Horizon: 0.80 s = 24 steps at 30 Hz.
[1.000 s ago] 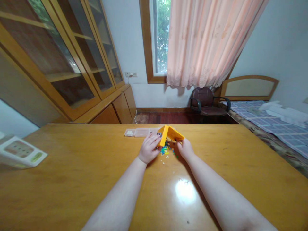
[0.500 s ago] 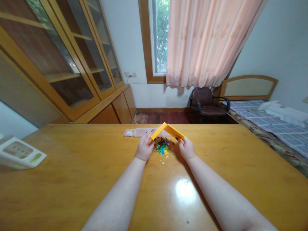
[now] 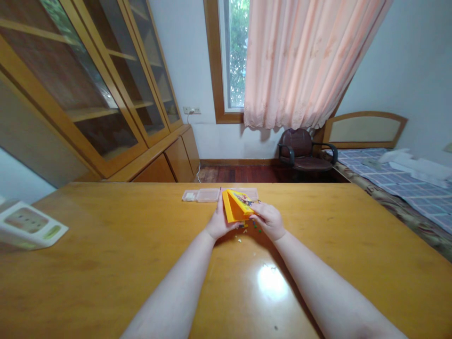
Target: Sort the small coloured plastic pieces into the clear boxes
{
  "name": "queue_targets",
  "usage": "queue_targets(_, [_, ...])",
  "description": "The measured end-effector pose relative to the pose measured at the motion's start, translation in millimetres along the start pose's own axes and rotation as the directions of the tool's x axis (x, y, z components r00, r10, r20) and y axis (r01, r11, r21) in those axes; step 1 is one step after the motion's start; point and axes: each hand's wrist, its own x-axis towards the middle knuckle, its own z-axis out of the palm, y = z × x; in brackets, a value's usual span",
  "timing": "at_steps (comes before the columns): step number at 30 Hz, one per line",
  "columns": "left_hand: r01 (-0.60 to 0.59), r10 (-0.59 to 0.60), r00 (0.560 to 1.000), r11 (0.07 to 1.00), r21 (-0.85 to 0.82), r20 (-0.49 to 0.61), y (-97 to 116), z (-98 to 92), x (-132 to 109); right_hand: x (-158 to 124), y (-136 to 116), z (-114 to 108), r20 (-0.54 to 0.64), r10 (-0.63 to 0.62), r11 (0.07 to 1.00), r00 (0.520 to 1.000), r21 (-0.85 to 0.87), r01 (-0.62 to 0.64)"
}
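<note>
Both hands grip a small yellow box (image 3: 236,207) held just above the wooden table (image 3: 106,245) near its far middle. My left hand (image 3: 218,222) clasps the box's left side and underside. At the box's right edge, my right hand (image 3: 269,220) has its fingers curled onto it. The box's printed face is turned up and toward me. A few tiny coloured pieces (image 3: 254,229) peek out on the table beneath the box and hands; most of the pile is hidden.
A clear flat plastic case (image 3: 201,194) lies just beyond the box. A white carton (image 3: 26,226) sits at the table's left edge. Behind stand a glass-door cabinet (image 3: 88,94), a dark armchair (image 3: 303,153) and a bed (image 3: 406,183).
The yellow box was tipped upside down above the spilled coloured pieces; now it is turned face-up and lowered over them, covering most of the pile. Both hands moved closer together.
</note>
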Motion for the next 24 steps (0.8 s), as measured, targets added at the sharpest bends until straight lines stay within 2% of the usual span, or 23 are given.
queue_targets(2, [-0.022, 0.021, 1.0, 0.997, -0.074, -0.017, -1.3, 0.2, 0.4, 3.8, -5.4, 1.5, 0.102, -0.055, 0.998, 0.993, -0.004, 0.055])
queue_targets(5, [0.003, 0.002, 1.0, 0.988, -0.157, 0.029, -5.7, 0.7, 1.8, 6.3, -12.6, 5.1, 0.255, -0.084, 0.995, 0.963, -0.022, 0.092])
queue_targets(8, [0.037, -0.029, 0.999, 0.982, -0.184, 0.044, -10.4, 1.2, 2.0, 5.5, -18.0, 8.9, 0.303, -0.08, 0.991, 0.95, -0.075, 0.107])
queue_targets(12, [0.052, -0.051, 0.999, 0.986, -0.161, 0.011, -15.3, 4.7, 0.4, 1.0, -18.2, 15.5, 0.234, -0.09, 0.981, 0.968, -0.147, 0.127])
queue_targets(15, [0.097, -0.089, 0.994, 0.981, -0.17, 0.056, -16.1, 10.2, -0.4, -3.0, -13.4, 19.0, 0.19, -0.074, 0.982, 0.979, -0.159, 0.105])
queue_targets(18, [0.086, -0.069, 0.991, 0.985, -0.152, 0.114, -14.6, 12.9, -0.2, -4.8, -6.7, 17.1, 0.152, 0.008, 0.987, 0.988, -0.162, 0.017])
queue_targets(21, [0.007, -0.005, 0.988, 1.0, -0.013, 0.157, -14.5, 9.1, 0.9, -3.3, 5.2, 8.5, 0.086, 0.078, 0.985, 0.993, -0.163, -0.063])
queue_targets(24, [-0.04, -0.013, 0.978, 0.968, 0.247, 0.207, -17.8, 2.6, 3.3, -1.3, 26.1, -5.6, -0.007, 0.178, 0.957, 0.984, -0.233, -0.175])
